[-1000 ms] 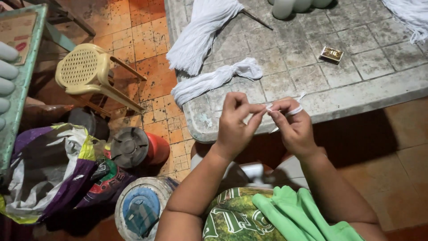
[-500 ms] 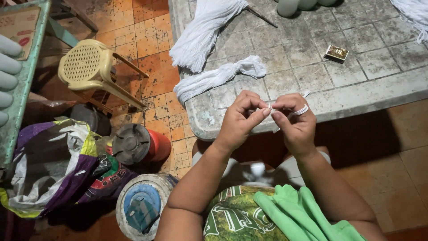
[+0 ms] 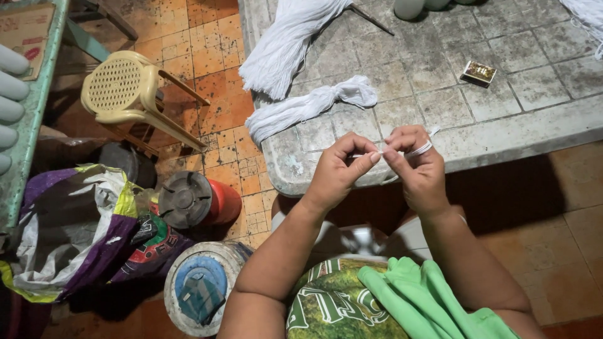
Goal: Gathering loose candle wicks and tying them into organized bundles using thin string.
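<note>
Lap: green cloth (image 3: 433, 301), bottom centre.
Left hand (image 3: 339, 166): fingertips pinched on a thin white string (image 3: 377, 153), centre frame.
Right hand (image 3: 418, 166): fingers closed on the same string, which loops over one finger.
Table (image 3: 534, 125): grey tiled slab just beyond the hands.
Upper table: two white thread bundles (image 3: 311, 107); small box (image 3: 479, 72).
Left floor: cream plastic stool (image 3: 129, 94).

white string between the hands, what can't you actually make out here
Head view only:
- How the white string is knotted or twisted: too thin, covered by the left hand and right hand.
- Pale rounded objects on the stone table: cut off by the top edge.
- Small box: too small to tell its contents.
- The seat: hidden by the person's lap and green cloth.
</note>
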